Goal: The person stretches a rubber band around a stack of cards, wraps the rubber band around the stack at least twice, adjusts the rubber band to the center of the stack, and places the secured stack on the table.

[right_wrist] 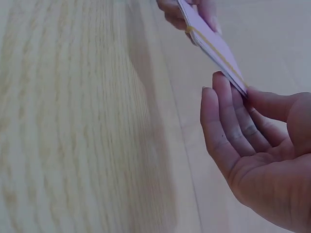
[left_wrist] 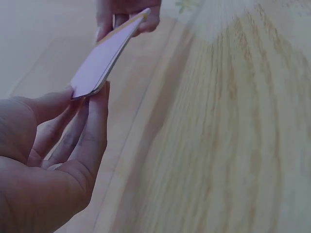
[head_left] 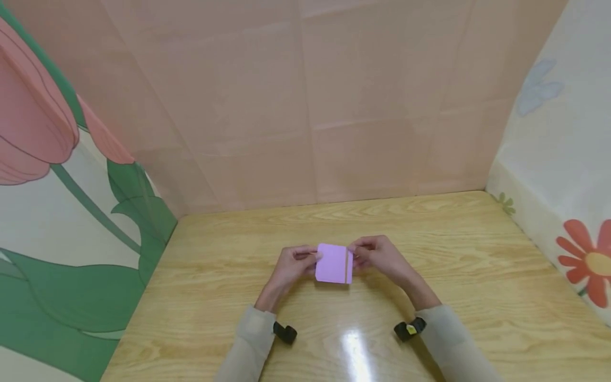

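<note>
A small, square pink-purple notebook (head_left: 331, 263) with rounded corners is held up over the wooden table, its cover tilted toward the head camera. A tan elastic band (head_left: 347, 265) runs down the cover near its right edge. My left hand (head_left: 294, 267) pinches the left edge, thumb on the cover and fingers behind, as the left wrist view shows at the near corner. On the opposite edge, beside the band, my right hand (head_left: 382, 257) pinches between thumb and fingers. Seen edge-on in the right wrist view, the notebook (right_wrist: 214, 41) is thin and closed.
The wood-grain table (head_left: 215, 297) reaches back to a pink-beige creased sheet (head_left: 305, 106). Walls with painted flowers (head_left: 594, 260) stand along the left and right sides. Black wrist cameras (head_left: 285, 333) sit on both wrists below light sleeves (head_left: 248, 345).
</note>
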A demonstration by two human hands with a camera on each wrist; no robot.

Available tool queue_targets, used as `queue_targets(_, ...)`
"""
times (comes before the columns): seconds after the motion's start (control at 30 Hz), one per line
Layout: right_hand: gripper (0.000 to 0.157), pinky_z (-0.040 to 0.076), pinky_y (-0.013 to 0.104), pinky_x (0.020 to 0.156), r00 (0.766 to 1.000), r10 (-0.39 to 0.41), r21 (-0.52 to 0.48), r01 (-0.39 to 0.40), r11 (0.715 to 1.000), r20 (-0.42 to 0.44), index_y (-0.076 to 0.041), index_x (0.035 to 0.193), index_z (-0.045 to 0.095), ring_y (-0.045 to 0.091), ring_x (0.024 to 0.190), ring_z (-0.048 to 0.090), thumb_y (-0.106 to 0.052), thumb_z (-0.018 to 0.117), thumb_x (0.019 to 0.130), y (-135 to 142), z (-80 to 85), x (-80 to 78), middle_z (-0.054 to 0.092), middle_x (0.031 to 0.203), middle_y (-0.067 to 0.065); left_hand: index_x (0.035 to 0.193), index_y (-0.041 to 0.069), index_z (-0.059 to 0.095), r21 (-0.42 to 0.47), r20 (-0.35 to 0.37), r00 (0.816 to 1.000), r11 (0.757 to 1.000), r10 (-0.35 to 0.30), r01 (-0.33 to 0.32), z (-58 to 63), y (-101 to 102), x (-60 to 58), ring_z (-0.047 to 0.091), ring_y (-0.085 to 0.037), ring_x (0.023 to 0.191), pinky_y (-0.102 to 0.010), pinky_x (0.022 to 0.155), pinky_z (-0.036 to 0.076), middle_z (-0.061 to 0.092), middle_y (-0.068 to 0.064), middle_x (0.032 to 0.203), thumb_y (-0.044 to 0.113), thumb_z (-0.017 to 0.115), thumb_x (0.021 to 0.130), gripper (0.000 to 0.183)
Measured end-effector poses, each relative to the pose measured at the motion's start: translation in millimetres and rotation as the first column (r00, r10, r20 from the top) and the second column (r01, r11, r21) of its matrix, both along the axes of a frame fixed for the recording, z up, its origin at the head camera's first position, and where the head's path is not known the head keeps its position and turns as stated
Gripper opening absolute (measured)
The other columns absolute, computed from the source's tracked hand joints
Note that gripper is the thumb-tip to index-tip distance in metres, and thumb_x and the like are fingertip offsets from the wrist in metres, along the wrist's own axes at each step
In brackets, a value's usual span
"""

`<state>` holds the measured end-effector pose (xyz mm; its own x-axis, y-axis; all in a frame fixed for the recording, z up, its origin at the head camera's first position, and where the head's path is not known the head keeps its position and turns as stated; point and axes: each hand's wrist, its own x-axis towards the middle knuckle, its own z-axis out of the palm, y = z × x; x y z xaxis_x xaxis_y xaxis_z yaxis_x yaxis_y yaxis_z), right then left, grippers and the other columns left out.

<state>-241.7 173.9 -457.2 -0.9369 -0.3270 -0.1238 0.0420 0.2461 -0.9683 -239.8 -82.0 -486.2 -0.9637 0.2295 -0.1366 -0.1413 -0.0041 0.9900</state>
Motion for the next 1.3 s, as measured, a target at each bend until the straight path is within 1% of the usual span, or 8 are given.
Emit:
queue_targets(0.13,0.026,0.062,0.053,0.084,1.000,-0.001,-0.013,0.001,1.000,0.012,0.005,0.112,0.067,0.025,0.082,0.072,-0.016,0.059,0.099,2,-0.9,-2.5,0.073,0.096,0.017,0.117,0.000,0.070,0.016,0.035,0.999,1.000,-0.018,0.018,-4.3,1,1.8,0.074,-0.017,0.086,-0.033,0.077,0.065,0.075,-0.016,0.104,0.021,0.070,0.092,0.033)
queue_targets(0.3,0.025,0.061,0.055,0.085,1.000,0.001,-0.018,-0.001,1.000,0.029,0.004,0.112,0.067,0.027,0.083,0.072,-0.015,0.059,0.099,4,-0.1,-4.3,0.074,0.096,0.017,0.113,-0.003,0.070,0.051,0.069,0.997,0.998,-0.044,0.041,-7.9,1,3.7,0.074,-0.019,0.082,-0.038,0.076,0.065,0.076,-0.018,0.099,0.017,0.069,0.092,0.029)
queue_targets(0.5,0.023,0.062,0.053,0.084,0.999,0.022,0.018,-0.022,1.000,0.024,0.001,0.111,0.069,0.028,0.084,0.072,-0.015,0.062,0.097,3,0.2,-7.6,0.074,0.098,0.016,0.108,-0.006,0.071,0.053,0.072,0.997,0.998,-0.040,0.037,-7.7,-1,3.9,0.075,-0.018,0.077,-0.037,0.072,0.065,0.076,-0.016,0.092,0.012,0.072,0.090,0.026)
queue_targets(0.67,0.024,0.062,0.053,0.084,0.999,0.021,0.018,-0.022,1.000,0.033,0.001,0.110,0.070,0.027,0.083,0.072,-0.018,0.064,0.096,6,0.8,-10.4,0.075,0.097,0.015,0.109,-0.007,0.070,0.072,0.064,0.996,0.996,-0.064,0.059,-7.1,0,3.2,0.075,-0.020,0.080,-0.038,0.074,0.065,0.076,-0.017,0.093,0.010,0.073,0.088,0.027)
queue_targets(0.8,0.025,0.062,0.052,0.084,0.998,0.044,0.018,-0.045,0.999,0.048,0.001,0.111,0.070,0.026,0.082,0.072,-0.018,0.066,0.095,10,0.5,-12.7,0.075,0.099,0.016,0.109,-0.009,0.069,0.072,0.068,0.994,0.994,-0.082,0.077,-6.7,1,3.1,0.075,-0.023,0.080,-0.039,0.075,0.065,0.076,-0.019,0.094,0.005,0.071,0.088,0.026)
queue_targets(0.97,0.024,0.062,0.052,0.083,0.992,0.119,0.043,-0.121,0.992,0.047,0.004,0.109,0.071,0.028,0.082,0.073,-0.015,0.065,0.095,13,1.2,-18.1,0.075,0.100,0.017,0.109,-0.012,0.067,0.081,0.092,0.990,0.992,-0.104,0.096,-6.3,1,2.5,0.075,-0.022,0.076,-0.039,0.075,0.065,0.076,-0.018,0.091,0.002,0.071,0.087,0.026)
queue_targets(1.17,0.022,0.062,0.051,0.083,0.978,0.199,0.061,-0.203,0.977,0.062,0.002,0.106,0.073,0.038,0.085,0.073,-0.015,0.065,0.094,18,4.3,-23.4,0.076,0.098,0.018,0.108,-0.015,0.066,0.075,0.069,0.987,0.987,-0.147,0.141,-5.6,-1,1.7,0.075,-0.022,0.073,-0.041,0.074,0.065,0.075,-0.021,0.091,0.003,0.072,0.087,0.029)
queue_targets(1.3,0.021,0.062,0.052,0.080,0.963,0.265,0.078,-0.268,0.960,0.050,0.001,0.104,0.074,0.040,0.084,0.073,-0.015,0.065,0.094,20,6.8,-26.5,0.076,0.097,0.018,0.107,-0.015,0.067,0.055,0.064,0.985,0.986,-0.161,0.157,-3.9,-1,2.0,0.074,-0.022,0.070,-0.041,0.071,0.065,0.075,-0.023,0.090,0.003,0.073,0.086,0.028)
